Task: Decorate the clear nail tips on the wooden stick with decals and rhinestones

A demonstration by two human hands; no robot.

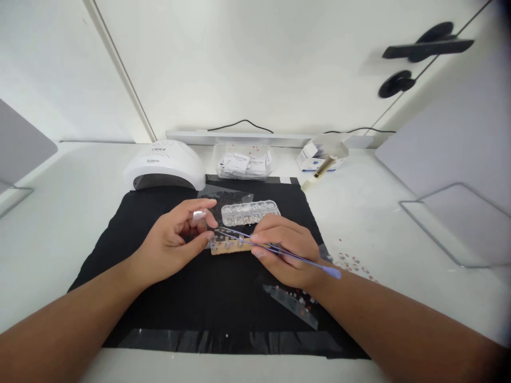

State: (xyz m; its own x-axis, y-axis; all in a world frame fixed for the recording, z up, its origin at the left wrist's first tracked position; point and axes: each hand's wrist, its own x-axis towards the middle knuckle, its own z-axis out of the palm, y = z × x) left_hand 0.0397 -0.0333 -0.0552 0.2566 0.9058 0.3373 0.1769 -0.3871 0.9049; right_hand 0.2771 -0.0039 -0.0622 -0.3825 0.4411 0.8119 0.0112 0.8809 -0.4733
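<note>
My right hand grips a pair of blue-purple tweezers between thumb and fingers, their thin tips pointing left. Those tips reach close to the thumb and bent finger of my left hand. My left index finger is stretched out, and the thumb stays apart from it. Something clear and shiny sits on a left finger; its kind is unclear. Below the tweezers lies a tan strip bearing small shiny pieces, partly covered by my right hand. A clear compartment box of rhinestones lies just behind.
A black mat covers the work area. At the back stand a white nail lamp, a clear tub of packets, an open carton and a gold-capped tube. Loose gems and a clear bag lie right.
</note>
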